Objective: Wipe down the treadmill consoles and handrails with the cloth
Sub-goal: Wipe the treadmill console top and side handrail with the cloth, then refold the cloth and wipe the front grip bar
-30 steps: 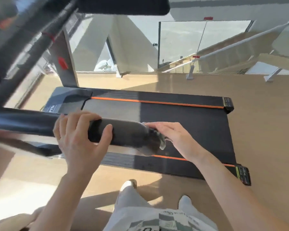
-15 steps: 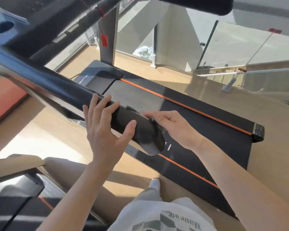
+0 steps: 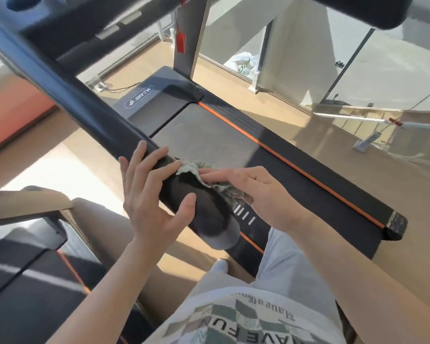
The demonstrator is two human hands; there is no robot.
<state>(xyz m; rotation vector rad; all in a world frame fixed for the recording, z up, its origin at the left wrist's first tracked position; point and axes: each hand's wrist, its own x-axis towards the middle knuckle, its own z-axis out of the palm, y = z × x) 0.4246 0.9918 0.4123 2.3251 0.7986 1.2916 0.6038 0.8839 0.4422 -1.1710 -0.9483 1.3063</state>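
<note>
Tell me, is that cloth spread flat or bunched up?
Bunched up: the cloth shows crumpled folds, not a flat sheet, where the right hand holds it against the handrail.

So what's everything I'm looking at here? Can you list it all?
handrail: one, black, slanting from upper left to centre
cloth: one, pale green-white, on the handrail near its end
treadmill belt: one, dark with orange edge stripes, below the handrail
red tag: one, red, hanging top centre
second treadmill: one, dark, lower left
glass panels: several, clear, right
floor: one, tan wood, all round
shoe: one, white, bottom centre
left hand: one, grips the handrail
right hand: one, holds the cloth against the handrail
</note>
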